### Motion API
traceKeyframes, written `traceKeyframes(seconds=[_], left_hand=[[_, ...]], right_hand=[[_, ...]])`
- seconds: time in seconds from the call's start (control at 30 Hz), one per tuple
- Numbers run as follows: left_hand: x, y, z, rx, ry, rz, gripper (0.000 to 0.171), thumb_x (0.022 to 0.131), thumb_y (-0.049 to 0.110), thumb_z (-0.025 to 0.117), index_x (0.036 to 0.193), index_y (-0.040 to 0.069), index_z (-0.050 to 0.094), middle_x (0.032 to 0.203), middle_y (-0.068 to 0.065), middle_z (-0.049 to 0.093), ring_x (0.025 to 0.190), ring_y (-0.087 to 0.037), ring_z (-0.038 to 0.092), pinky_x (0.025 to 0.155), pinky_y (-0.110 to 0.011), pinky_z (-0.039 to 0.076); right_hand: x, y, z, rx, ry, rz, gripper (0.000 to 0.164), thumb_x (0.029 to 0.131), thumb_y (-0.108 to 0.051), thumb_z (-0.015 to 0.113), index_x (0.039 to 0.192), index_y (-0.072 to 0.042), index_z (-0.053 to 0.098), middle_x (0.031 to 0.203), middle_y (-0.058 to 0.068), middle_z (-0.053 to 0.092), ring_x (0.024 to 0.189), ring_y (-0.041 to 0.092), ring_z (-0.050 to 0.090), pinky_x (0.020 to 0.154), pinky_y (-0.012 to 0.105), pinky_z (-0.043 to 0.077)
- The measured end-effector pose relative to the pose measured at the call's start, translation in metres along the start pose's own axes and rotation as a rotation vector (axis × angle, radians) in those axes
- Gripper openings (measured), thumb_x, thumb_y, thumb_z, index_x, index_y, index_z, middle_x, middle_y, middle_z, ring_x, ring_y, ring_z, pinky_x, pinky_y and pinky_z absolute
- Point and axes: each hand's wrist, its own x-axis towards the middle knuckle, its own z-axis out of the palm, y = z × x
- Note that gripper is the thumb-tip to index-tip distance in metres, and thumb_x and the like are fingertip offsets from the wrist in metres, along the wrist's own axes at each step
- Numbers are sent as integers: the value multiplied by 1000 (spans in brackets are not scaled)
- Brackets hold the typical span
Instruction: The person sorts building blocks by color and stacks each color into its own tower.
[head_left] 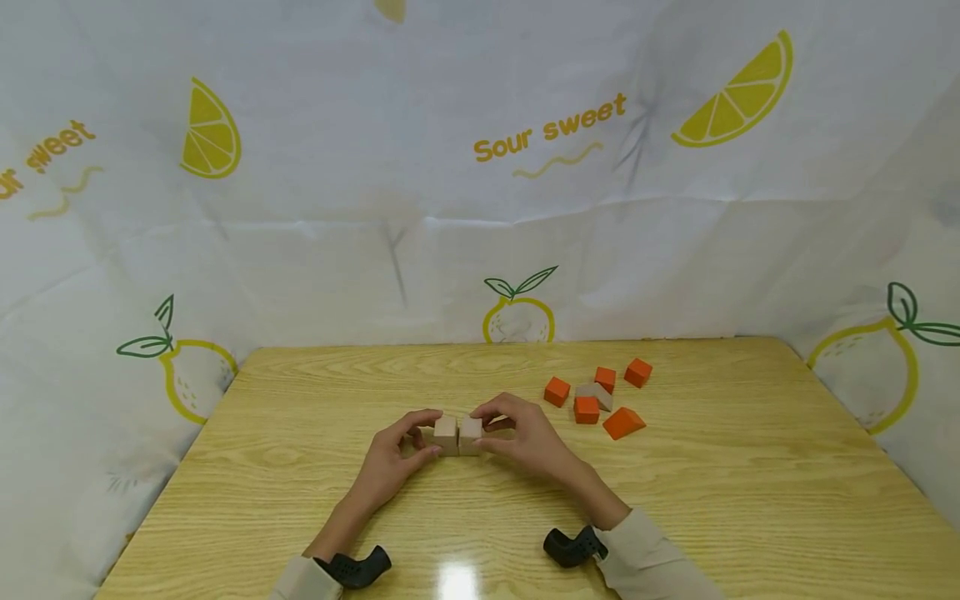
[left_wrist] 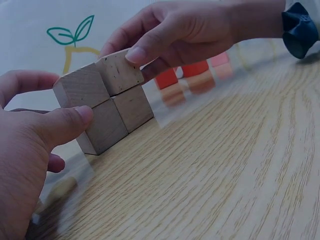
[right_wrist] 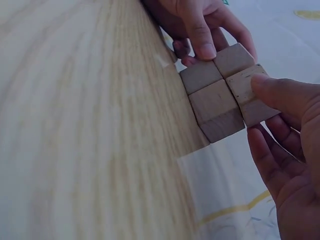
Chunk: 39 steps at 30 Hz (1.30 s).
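Plain wooden cubes stand in a small stack, two on top of two, near the middle of the table. My left hand pinches the upper left cube between thumb and index finger; its thumb tip lies near the seam with the lower left cube. On the other side, my right hand pinches the upper right cube, thumb on its front face. That cube sits over the lower right cube. A narrow gap shows between the two top cubes in the head view.
Right of the stack lie several orange cubes, an orange triangular block and a plain wooden block partly hidden by the cubes. A white lemon-print cloth hangs behind the wooden table.
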Motion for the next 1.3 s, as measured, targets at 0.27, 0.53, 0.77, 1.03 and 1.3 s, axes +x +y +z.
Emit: traceKeyframes(seconds=[0.27, 0.53, 0.77, 1.03, 1.3], left_hand=[[0, 2, -1, 3, -4, -10, 45, 85, 14, 73, 128, 13, 60, 113, 4, 62, 79, -12, 54, 66, -29, 46], [0, 0, 0, 2, 8, -4, 46, 84, 11, 73, 127, 18, 60, 111, 0, 63, 77, -15, 54, 64, -31, 46], [0, 2, -1, -17, -3, -39, 46, 84, 15, 73, 128, 22, 60, 113, 6, 63, 79, -13, 54, 68, -30, 47], [1, 3, -1, -29, 1, -20, 46, 84, 12, 73, 128, 17, 60, 113, 2, 63, 79, -16, 55, 67, -32, 47], [5, 37, -6, -14, 4, -7, 45, 81, -5, 72, 124, 1, 60, 110, -10, 64, 77, -29, 56, 66, -39, 48]], right_hand=[[0, -2, 4, -53, 16, -41, 30, 81, 5, 73, 109, 8, 63, 102, 21, 59, 93, 42, 60, 79, 50, 51], [0, 29, 13, -76, 40, -60, 34, 80, 1, 75, 112, 4, 63, 105, 18, 60, 95, 38, 60, 80, 49, 51], [0, 40, 14, -125, 36, -88, 35, 83, -12, 75, 116, -6, 64, 107, 6, 61, 97, 24, 61, 80, 38, 53], [0, 33, -1, -119, 77, -55, 40, 87, -15, 73, 123, -5, 61, 107, 12, 61, 97, 26, 60, 82, 42, 52], [0, 17, -30, -142, 224, -50, 33, 88, -2, 68, 120, -1, 61, 102, 13, 62, 94, 32, 60, 78, 46, 52]])
